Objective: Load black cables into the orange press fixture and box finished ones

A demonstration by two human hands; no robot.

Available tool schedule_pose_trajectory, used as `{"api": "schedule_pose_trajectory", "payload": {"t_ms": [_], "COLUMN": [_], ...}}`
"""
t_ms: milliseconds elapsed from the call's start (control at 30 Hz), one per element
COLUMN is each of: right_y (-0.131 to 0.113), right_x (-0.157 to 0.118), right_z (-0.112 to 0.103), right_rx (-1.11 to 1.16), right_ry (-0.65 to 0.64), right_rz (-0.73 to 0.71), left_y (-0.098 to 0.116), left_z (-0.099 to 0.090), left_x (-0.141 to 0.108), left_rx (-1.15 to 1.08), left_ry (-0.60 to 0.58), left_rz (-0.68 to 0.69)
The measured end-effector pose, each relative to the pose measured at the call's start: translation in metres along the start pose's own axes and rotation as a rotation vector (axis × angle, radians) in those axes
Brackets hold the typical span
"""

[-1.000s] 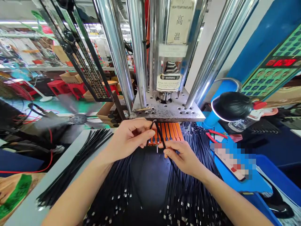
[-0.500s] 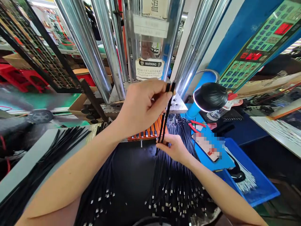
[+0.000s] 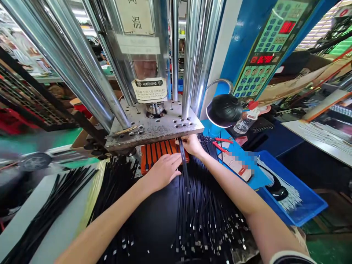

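An orange fixture block (image 3: 160, 151) sits under the press, with several black flat cables lying in its slots. My right hand (image 3: 193, 145) is at the block's right end, fingers closed around a few black flat cables (image 3: 184, 167) that hang down toward me. In front of the block, my left hand (image 3: 164, 171) has its fingers stretched out and the thumb apart. Its fingertips come up to the left side of those cables; whether they touch cannot be told. A thick spread of black cables (image 3: 203, 205) with small metal connector ends lies below my right forearm.
Above both hands hangs the steel press plate (image 3: 154, 128) on chrome columns. To the right are a black lamp (image 3: 224, 110), red-handled pliers (image 3: 220, 146), a phone (image 3: 233, 165) and a blue tray (image 3: 299, 216) of white cables. More black cables (image 3: 49, 205) lie at left.
My left hand has come down from its raised grip on the cables' upper ends, and its fingers have spread. My right hand has moved forward to the orange block. The view has shifted.
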State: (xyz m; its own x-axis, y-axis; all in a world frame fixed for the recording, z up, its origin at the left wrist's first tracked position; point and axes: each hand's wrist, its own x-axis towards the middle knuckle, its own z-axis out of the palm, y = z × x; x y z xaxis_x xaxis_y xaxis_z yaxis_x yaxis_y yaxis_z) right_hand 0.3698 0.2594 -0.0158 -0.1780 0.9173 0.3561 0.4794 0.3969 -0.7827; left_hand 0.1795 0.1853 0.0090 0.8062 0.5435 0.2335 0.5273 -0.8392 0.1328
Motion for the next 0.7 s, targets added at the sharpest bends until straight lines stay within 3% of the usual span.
{"api": "schedule_pose_trajectory", "payload": {"t_ms": [167, 300, 567, 700], "right_y": [0.009, 0.011, 0.018, 0.019], "right_x": [-0.001, 0.008, 0.027, 0.031], "right_z": [-0.004, -0.002, 0.004, 0.008], "right_rx": [0.025, 0.042, -0.030, -0.114], "right_ry": [-0.063, -0.107, 0.018, 0.144], "right_rz": [-0.012, 0.082, 0.157, 0.159], "left_y": [0.008, 0.009, 0.014, 0.000], "left_z": [0.007, -0.003, -0.011, -0.013], "left_x": [-0.004, -0.001, 0.004, 0.017], "left_rx": [0.260, 0.188, 0.075, 0.025], "left_ry": [-0.057, -0.109, -0.194, -0.251], "left_rz": [0.003, -0.038, -0.078, -0.172]}}
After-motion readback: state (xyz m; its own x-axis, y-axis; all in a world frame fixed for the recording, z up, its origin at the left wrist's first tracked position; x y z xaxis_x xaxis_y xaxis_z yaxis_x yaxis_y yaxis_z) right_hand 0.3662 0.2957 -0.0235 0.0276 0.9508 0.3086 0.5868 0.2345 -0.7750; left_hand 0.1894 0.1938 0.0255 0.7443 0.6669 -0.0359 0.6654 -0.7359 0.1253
